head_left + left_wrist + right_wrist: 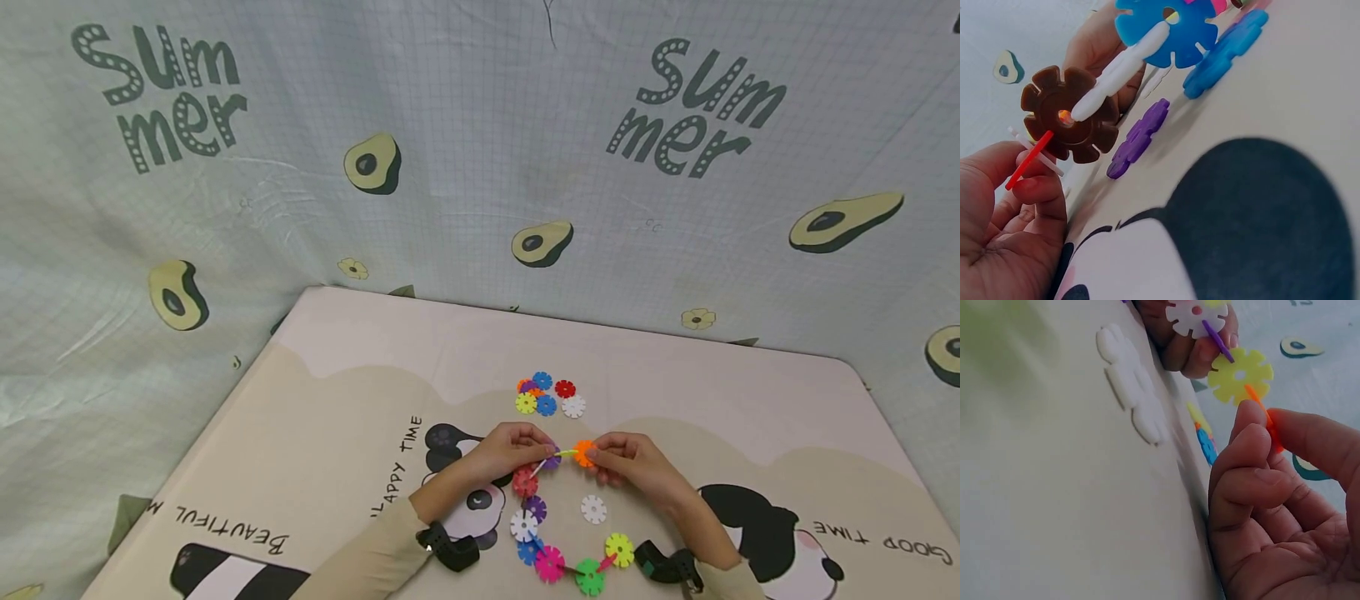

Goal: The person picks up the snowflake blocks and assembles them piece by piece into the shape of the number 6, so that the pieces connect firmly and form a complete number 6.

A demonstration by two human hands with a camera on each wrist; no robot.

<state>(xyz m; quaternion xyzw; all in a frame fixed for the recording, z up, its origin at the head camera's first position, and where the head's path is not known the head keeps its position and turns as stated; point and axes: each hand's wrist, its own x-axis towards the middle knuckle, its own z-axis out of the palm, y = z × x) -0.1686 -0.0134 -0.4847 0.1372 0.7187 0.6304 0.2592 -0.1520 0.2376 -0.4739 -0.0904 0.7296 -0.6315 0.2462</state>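
In the head view my left hand pinches a purple slotted plastic disc of a curved chain. A pale disc, seen edge-on, links it to a red disc. My right hand pinches an orange disc, slotted into a yellow disc whose other side meets the purple one. The left wrist view shows a brown disc and a blue disc further along the chain. Its lower part includes a pink disc, a green disc and a yellow-green end disc.
A single white disc lies on the table inside the chain's curve. Several loose discs sit beyond the hands, among them a dark red disc and a blue disc. A panda-print cloth covers the table; a printed curtain hangs behind.
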